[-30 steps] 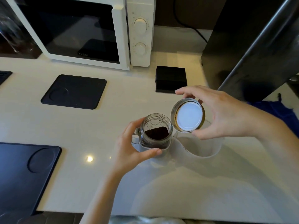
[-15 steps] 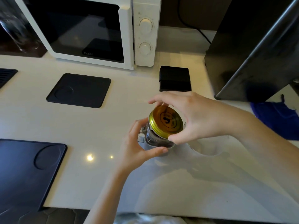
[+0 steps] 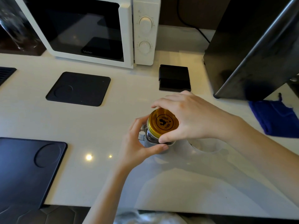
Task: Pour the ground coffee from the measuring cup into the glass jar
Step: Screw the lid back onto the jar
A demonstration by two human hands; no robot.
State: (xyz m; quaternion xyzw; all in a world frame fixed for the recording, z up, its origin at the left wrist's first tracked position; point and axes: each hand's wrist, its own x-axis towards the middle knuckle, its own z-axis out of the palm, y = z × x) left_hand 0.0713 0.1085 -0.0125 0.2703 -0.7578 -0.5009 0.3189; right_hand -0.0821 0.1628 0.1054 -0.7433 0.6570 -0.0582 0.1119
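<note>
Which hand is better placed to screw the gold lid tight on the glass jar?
The right hand: its fingers already grip the round gold metal lid from above. The left hand holds the small glass jar steady.

Both hands, left point(image 3: 139, 143) and right point(image 3: 192, 117), and forearms are bare, without sleeves or jewellery.

Counts: two hands, left hand point(image 3: 139, 143), right hand point(image 3: 191, 118). One glass jar point(image 3: 151, 137), one gold lid point(image 3: 163, 122). Three dark mats: far point(image 3: 79, 88), near left point(image 3: 27, 168), small black point(image 3: 174, 78). One microwave point(image 3: 90, 29). One blue cloth point(image 3: 275, 117).
</note>
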